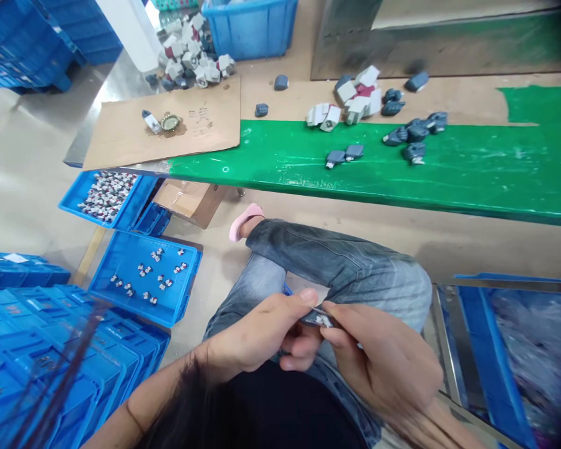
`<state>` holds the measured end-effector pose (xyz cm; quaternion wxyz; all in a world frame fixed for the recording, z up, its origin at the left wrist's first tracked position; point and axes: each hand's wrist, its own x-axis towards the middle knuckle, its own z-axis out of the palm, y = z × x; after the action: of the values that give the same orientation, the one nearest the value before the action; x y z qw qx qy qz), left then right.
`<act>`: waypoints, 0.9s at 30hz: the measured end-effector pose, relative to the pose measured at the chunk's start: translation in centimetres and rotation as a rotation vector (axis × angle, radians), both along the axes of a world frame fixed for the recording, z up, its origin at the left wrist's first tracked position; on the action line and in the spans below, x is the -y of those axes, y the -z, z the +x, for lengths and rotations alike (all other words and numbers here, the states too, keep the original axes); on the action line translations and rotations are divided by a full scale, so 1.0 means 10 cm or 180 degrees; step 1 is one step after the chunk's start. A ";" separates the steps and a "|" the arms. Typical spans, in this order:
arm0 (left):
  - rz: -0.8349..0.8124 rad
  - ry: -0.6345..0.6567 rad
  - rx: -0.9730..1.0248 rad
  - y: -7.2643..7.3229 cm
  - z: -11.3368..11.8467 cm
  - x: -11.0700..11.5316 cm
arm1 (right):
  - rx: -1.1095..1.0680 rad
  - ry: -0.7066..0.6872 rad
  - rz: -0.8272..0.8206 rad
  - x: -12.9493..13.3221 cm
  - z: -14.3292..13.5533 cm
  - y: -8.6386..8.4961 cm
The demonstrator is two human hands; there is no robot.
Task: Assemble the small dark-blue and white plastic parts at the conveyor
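My left hand and my right hand meet above my lap, both closed on one small dark grey part with a whitish piece at its end. The left thumb presses on its top, while the right thumb and fingers pinch its right end. Fingers cover much of the part. Similar dark grey parts and white blocks lie on the green-topped table in front of me. A white-and-grey part rests beside a round metal piece on cardboard at the left.
A heap of white parts and a blue bin stand at the table's back. Blue trays with small parts sit low at the left, above stacked blue crates. At the right is a bin of plastic bags.
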<state>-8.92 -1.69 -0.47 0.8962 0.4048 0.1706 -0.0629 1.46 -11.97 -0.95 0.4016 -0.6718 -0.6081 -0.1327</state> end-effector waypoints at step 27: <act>0.2502 -0.0409 0.0677 0.13 -0.06 -0.09 | -0.3946 -0.0760 -0.1166 0.01 -0.05 -0.03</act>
<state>-9.52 -0.82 -1.80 0.6880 0.7091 0.1130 0.1054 0.92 -12.11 -0.63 0.5686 -0.6092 -0.3472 0.4301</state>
